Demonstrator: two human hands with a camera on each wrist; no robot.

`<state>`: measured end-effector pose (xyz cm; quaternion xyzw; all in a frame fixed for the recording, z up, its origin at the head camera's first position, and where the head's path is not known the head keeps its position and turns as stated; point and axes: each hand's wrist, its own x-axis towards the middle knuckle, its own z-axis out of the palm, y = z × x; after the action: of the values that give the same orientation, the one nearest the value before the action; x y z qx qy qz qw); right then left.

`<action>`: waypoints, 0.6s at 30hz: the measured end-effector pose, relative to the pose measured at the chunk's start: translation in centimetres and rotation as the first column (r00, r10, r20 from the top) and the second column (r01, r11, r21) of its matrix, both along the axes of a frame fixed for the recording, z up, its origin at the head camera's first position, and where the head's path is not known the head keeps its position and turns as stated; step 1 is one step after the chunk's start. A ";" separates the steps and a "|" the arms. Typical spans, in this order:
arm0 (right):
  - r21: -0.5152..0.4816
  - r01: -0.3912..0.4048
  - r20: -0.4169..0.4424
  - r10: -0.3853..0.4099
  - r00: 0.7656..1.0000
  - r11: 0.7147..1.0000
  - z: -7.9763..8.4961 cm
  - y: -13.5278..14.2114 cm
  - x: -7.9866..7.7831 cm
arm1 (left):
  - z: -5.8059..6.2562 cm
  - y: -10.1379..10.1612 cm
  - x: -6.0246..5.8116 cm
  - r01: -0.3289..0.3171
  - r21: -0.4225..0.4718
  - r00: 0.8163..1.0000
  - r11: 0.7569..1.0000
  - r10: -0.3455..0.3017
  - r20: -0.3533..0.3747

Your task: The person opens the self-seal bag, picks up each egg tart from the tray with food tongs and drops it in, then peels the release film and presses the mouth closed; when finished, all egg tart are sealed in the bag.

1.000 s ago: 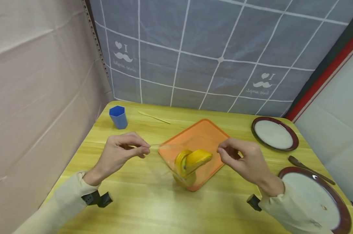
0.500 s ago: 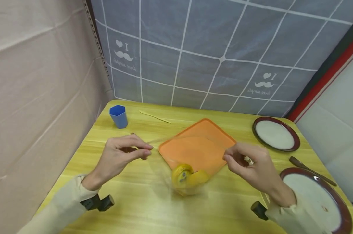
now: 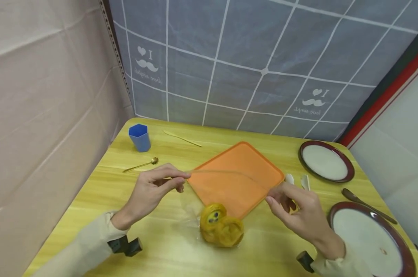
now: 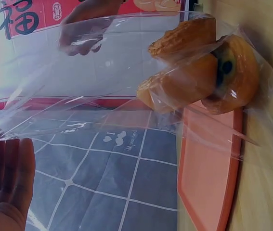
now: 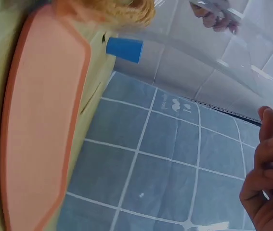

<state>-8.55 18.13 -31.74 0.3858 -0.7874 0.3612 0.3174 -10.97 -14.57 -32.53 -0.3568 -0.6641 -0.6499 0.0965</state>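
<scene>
A clear plastic bag [image 4: 126,108] hangs between my two hands, its mouth stretched wide. Several golden-brown bread pieces [image 3: 226,231] lie low in it, one showing dark spots. My left hand [image 3: 150,192] pinches the left side of the bag's rim between thumb and fingers. On the opposite side, my right hand [image 3: 302,211] pinches the rim, its other fingers curled. Beyond the bread lies an orange tray [image 3: 245,157], partly seen through the film. Whether the bag's bottom touches the table is hard to tell.
Left of the tray are a blue cup [image 3: 140,137], a gold spoon [image 3: 141,165] and a thin yellow knife-like piece [image 3: 182,138]. Two dark-rimmed plates [image 3: 326,161] and a dark spoon [image 3: 368,204] lie right. White pieces [image 3: 305,182] show behind my right hand.
The bread in the bag has dropped from over the tray toward me. My right hand has moved right and nearer; my left hand has shifted slightly right, uncovering the gold spoon.
</scene>
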 end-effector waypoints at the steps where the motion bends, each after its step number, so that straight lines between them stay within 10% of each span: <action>1: -0.017 0.017 -0.044 -0.018 0.999 1.000 0.4 -0.3 0.1 | 0.1 0.1 0.0 0.001 -0.001 1.000 1.000 -0.001 -0.010; 8: -0.046 0.125 -0.439 -0.133 0.889 0.991 4.9 -6.4 1.3 | 0.7 0.2 -0.1 0.016 -0.008 0.998 1.000 -0.017 -0.063; 18: 0.324 0.051 -0.214 0.021 0.977 0.945 5.8 -12.8 -0.7 | 1.3 0.5 0.0 -0.013 -0.016 0.977 1.000 0.009 -0.215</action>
<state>-9.25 5.34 -25.91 0.4637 -0.8006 0.1791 0.3346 -10.94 -14.08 -31.19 -0.4221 -0.6573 -0.6012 0.1683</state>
